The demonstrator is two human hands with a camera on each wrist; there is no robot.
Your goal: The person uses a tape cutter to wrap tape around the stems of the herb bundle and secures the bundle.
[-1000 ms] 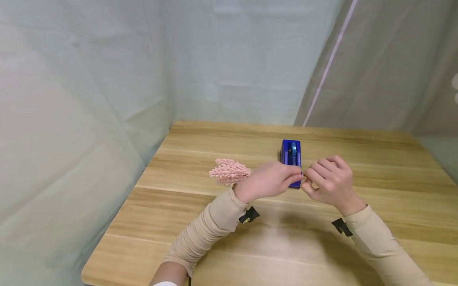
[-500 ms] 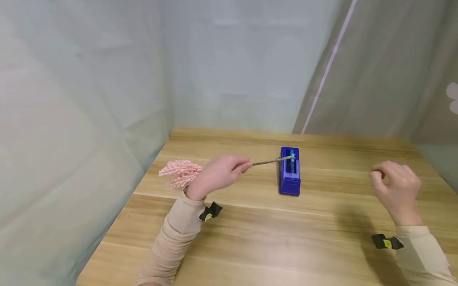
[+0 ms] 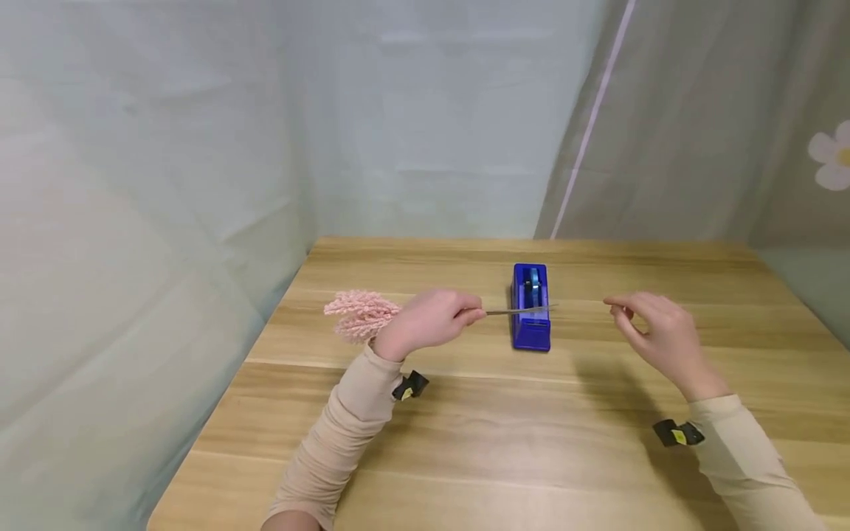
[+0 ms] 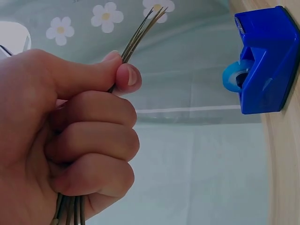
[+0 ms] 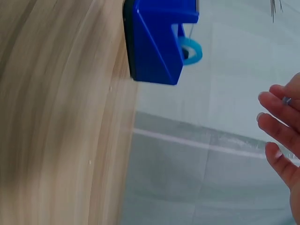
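Pink flower stems sit gripped in the left hand at frame centre, over the blue tape dispenser; right hand, fingers loosely curled, seemingly holds nothing.

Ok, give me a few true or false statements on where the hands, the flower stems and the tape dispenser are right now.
1. The left hand grips a bundle of thin stems. True.
2. The pink flower heads point toward the tape dispenser. False: they stick out on the far side of the left hand, and the bare stem ends point at the blue tape dispenser.
3. The right hand holds the dispenser. False: it is off to the dispenser's right, apart from it.
4. The dispenser stands on the wooden table. True.
5. The dispenser is red. False: it is blue.
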